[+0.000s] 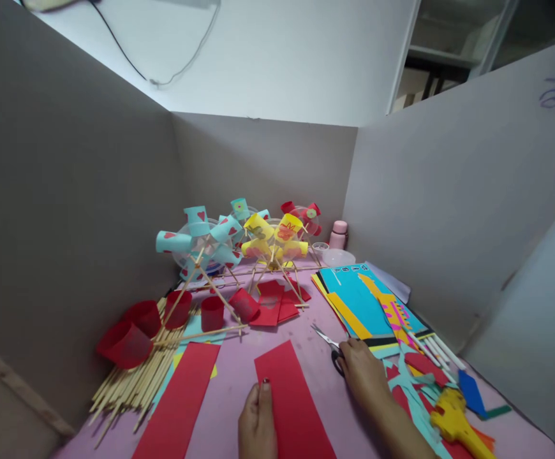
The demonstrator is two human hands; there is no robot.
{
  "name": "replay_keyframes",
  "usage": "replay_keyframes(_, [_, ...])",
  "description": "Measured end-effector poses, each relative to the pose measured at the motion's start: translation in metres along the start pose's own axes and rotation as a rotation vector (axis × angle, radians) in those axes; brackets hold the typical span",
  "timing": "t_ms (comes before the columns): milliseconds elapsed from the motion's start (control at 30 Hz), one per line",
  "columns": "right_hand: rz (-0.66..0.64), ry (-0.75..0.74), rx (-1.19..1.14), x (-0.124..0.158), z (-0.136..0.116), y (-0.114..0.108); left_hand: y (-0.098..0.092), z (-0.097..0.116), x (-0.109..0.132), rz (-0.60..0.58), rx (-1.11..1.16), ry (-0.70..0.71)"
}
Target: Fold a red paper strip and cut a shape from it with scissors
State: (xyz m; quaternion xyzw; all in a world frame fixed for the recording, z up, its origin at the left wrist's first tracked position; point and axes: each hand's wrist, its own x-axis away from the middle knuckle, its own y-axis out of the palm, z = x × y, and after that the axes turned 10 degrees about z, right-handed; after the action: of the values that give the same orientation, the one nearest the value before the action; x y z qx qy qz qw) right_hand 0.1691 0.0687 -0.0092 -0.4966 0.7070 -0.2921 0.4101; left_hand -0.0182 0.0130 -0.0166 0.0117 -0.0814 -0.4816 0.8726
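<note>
My left hand (257, 417) pinches the left edge of a red paper strip (299, 405) at the front middle of the table, thumb on top. My right hand (361, 370) is closed at the black handles of a pair of scissors (325, 336), whose blades point away to the left over the tabletop. Part of the handles is hidden under the fingers. Left of my left hand lies another red paper strip (182, 401). Beyond the hands are folded red paper pieces (273, 305) and a red paper tube (212, 313).
Paper-tube wheels on stick stands, one light blue (198, 228) and one yellow (288, 227), stand at the back. Bamboo sticks (134, 389) lie left. Coloured sheets (349, 287), paper scraps (418, 395) and a yellow glue gun (452, 417) lie right. Grey partitions (268, 153) enclose the table.
</note>
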Motion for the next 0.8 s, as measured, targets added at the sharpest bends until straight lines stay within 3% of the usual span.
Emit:
replay_keyframes(133, [-0.003, -0.024, -0.316, 0.01, -0.008, 0.001, 0.0, 0.001, -0.001, 0.008, 0.009, 0.016])
replay_keyframes(333, [-0.361, 0.053, -0.854, 0.048, -0.029, 0.031, -0.004, -0.001, -0.005, -0.027, 0.016, 0.024])
replay_keyframes(500, [-0.558, 0.284, -1.286, 0.062, -0.022, 0.044, -0.002, -0.01, -0.004, -0.093, 0.064, 0.0])
replay_keyframes(667, [-0.647, 0.384, -1.459, 0.06, -0.025, 0.035, -0.001, -0.01, -0.004, -0.204, 0.119, -0.07])
replay_keyframes(800, [-0.57, 0.353, -1.498, 0.058, -0.031, 0.027, -0.001, -0.007, -0.001, -0.251, 0.122, -0.104])
